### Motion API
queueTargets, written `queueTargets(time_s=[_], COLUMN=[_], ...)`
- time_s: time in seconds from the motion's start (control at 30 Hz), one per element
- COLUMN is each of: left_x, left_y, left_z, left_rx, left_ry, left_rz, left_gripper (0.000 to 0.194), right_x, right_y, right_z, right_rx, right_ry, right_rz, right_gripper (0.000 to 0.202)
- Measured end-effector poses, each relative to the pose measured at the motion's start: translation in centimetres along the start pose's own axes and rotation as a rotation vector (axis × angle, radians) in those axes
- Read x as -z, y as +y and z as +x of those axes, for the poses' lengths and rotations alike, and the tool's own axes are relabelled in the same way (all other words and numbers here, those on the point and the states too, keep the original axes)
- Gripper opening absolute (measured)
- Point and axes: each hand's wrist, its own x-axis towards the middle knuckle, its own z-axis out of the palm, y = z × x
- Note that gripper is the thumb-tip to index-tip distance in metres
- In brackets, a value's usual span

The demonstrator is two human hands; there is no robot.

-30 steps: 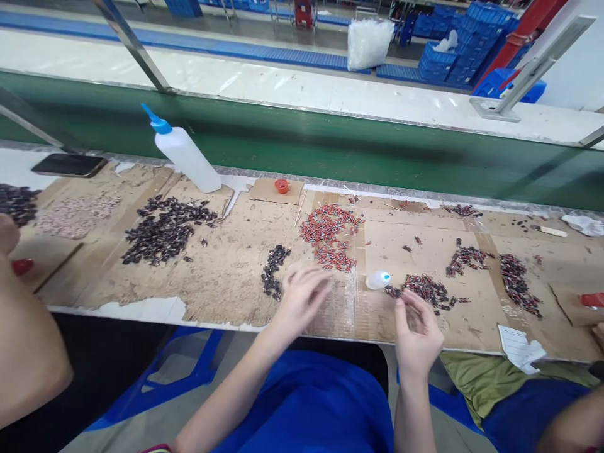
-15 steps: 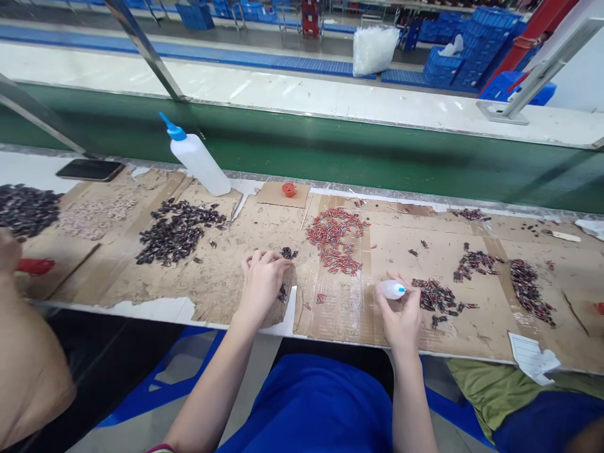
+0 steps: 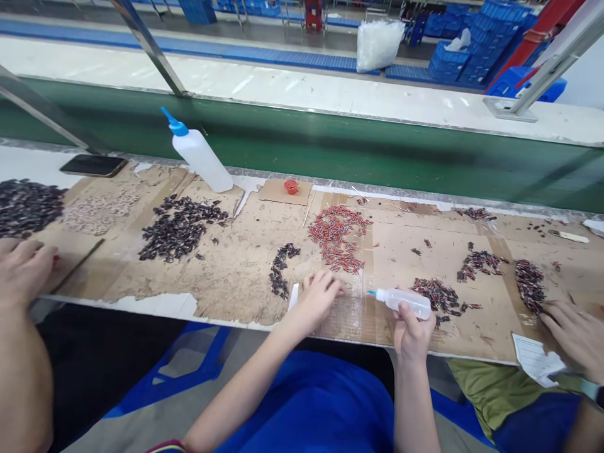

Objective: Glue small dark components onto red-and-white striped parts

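In the head view, the right hand (image 3: 415,332) has just swung the small bottle (image 3: 406,303) over onto its side: it now grasps the bottle with the blue tip (image 3: 372,292) pointing towards the left hand (image 3: 318,299). The bottle is thus, I judge, ready for use by its tip rather than merely picked up. It is held near the dark-red pile (image 3: 436,294).

The left hand is curled low over the surface (image 3: 236,283), in front of the red pile (image 3: 340,236); whether it pinches a piece I cannot tell.

Half a second ago the left hand was at the small black pile (image 3: 279,270), and the bottle's tip pointed right. Now that pile is uncovered, and a co-worker's hand (image 3: 573,330) has come to the far-right pile (image 3: 529,284).
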Motion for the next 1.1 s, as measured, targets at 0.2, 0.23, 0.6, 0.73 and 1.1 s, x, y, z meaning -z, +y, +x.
queueTargets(time_s=[0.2, 0.23, 0.6, 0.73, 1.1], left_x=[-0.5, -0.3, -0.2, -0.5, -0.5], left_y=[1.2, 1.0, 0.3, 0.3, 0.1], left_z=[0.5, 0.5, -0.4, -0.2, -0.3], left_rx=[-0.039, -0.02, 0.029, 0.049, 0.071], left_ry=[0.005, 0.025, 0.071, 0.096, 0.078], left_rz=[-0.05, -0.061, -0.25, -0.295, -0.29], left_gripper=[0.011, 0.011, 0.017, 0.016, 0.013], right_x=[0.0, 0.0, -1.0, -0.8, -0.7], right_y=[-0.1, 0.0, 0.7, 1.0, 1.5], right_z=[-0.2, -0.3, -1.9, -1.9, -1.7], right_rx=[-0.059, -0.047, 0.2, 0.237, 0.227], right_ry=[0.095, 0.093, -0.02, -0.095, -0.147], right_rz=[0.064, 0.029, -0.429, -0.503, -0.562], right_gripper=[0.033, 0.033, 0.029, 0.027, 0.026])
